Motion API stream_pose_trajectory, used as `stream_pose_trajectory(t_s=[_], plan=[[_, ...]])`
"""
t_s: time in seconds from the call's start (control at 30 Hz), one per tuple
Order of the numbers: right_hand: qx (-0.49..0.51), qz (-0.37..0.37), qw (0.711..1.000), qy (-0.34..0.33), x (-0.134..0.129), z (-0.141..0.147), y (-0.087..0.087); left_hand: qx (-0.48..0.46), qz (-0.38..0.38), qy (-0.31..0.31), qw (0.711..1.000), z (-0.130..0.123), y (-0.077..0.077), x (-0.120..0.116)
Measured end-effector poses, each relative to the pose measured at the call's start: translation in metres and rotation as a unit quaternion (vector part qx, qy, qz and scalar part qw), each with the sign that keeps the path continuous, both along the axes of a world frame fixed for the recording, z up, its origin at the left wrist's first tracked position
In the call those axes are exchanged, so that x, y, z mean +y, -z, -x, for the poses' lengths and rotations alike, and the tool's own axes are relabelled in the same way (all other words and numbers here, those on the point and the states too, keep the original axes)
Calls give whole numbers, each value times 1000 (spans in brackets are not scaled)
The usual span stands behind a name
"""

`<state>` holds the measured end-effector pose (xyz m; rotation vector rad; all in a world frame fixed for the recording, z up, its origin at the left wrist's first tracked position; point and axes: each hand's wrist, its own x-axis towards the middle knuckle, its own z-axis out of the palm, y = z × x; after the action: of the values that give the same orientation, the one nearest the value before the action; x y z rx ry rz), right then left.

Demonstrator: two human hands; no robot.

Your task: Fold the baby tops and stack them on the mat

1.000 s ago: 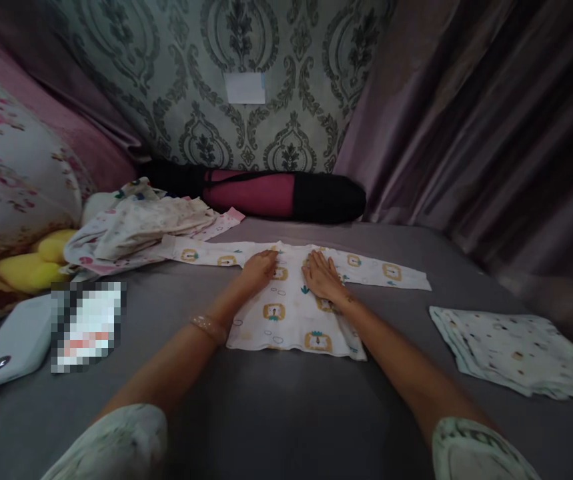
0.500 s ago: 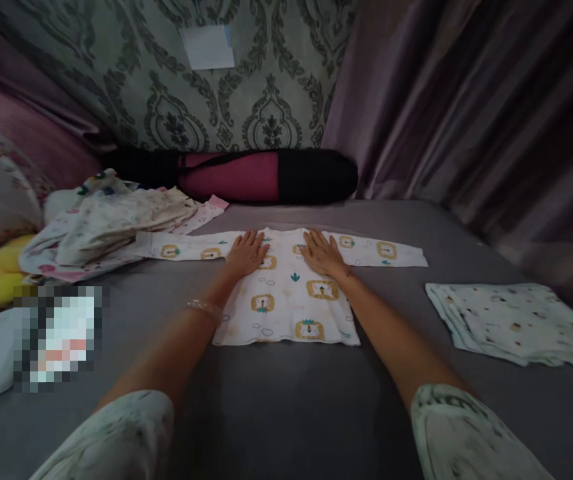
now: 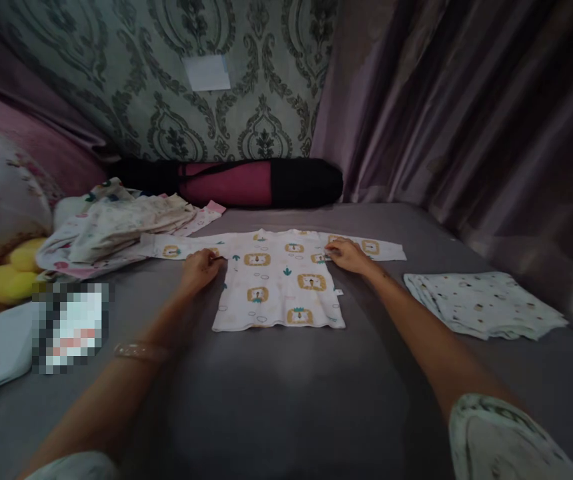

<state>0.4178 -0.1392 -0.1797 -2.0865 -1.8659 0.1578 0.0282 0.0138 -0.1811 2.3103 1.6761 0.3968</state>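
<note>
A white long-sleeved child's shirt with a yellow lion print lies flat, its sleeves spread to both sides and its hem toward me. My left hand is at the underarm where the left-side sleeve joins the body, fingers bent in and closed on the cloth's edge. At the opposite underarm, my right hand pinches the shirt between thumb and fingers. A small tag sticks out from the right-side seam. The end of the left-side sleeve touches a heap of clothes.
All this lies on a grey sheet. A folded white printed cloth is at right. On the left are a yellow plush item and a white device beside a pixelated patch. A black and pink bolster-shaped bag lies along the wall.
My hands have left their flat, spread position on the shirt's chest and moved outward to the two underarms, fingers now bent in. The camera view has shifted slightly.
</note>
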Motion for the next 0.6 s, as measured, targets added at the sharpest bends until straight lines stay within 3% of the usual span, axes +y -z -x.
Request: stream_pose_trajectory(t_s=[0.23, 0.37, 0.6], plan=[[-52, 17, 998, -26, -18, 6, 3, -60, 103, -48, 992, -14, -5, -11], [-148, -17, 987, -61, -22, 8, 2, -73, 97, -100, 988, -27, -3, -7], [-259, -21, 964, -57, -28, 6, -1, -23, 48, -122, 991, -33, 13, 4]])
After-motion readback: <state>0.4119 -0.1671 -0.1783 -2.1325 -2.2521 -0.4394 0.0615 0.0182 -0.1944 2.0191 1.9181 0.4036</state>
